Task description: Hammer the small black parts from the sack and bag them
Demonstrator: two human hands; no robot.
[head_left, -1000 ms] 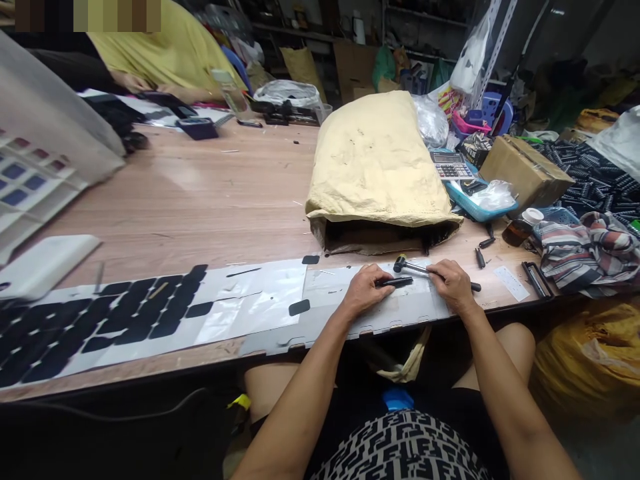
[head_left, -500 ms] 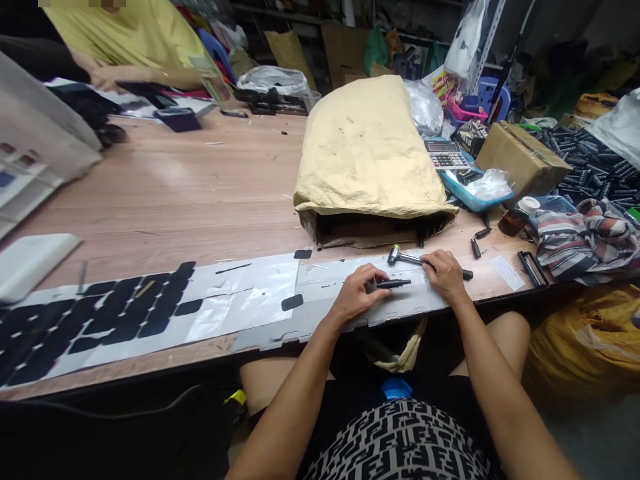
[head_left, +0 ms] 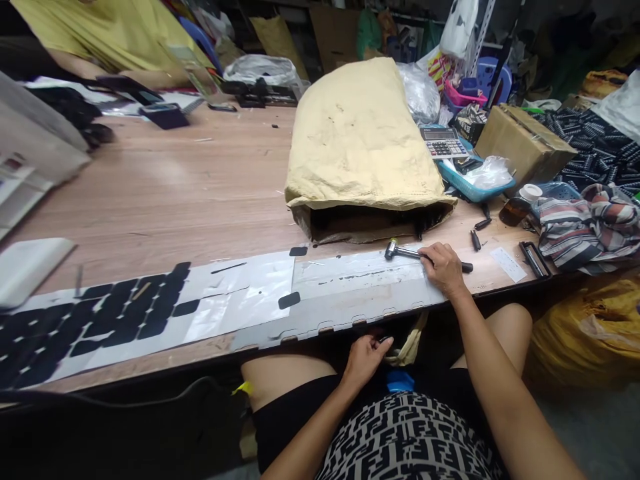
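My right hand (head_left: 444,268) is wrapped round the handle of a small hammer (head_left: 395,251), which lies along the grey board (head_left: 320,310) near the table's front edge. The hammer's metal head points left and its dark grip end sticks out right of my fist. My left hand (head_left: 366,361) is below the table edge, over my lap, with thumb and fingers pinched together. Whatever is between those fingers is too dark to make out. Beside it hangs a pale yellow cloth or bag edge (head_left: 413,343).
A big yellowish paper sack (head_left: 365,147) lies with its mouth facing me. Black flat pieces (head_left: 155,307) cover a white sheet at left. On the right are a calculator (head_left: 444,143), a blue basket (head_left: 475,187), a brown bottle (head_left: 520,205) and striped cloth (head_left: 585,230). A person in yellow sits across.
My left hand has gone from the board down below the table edge, and the black pen-like part it held is gone from above the board. My right hand stays on the hammer.
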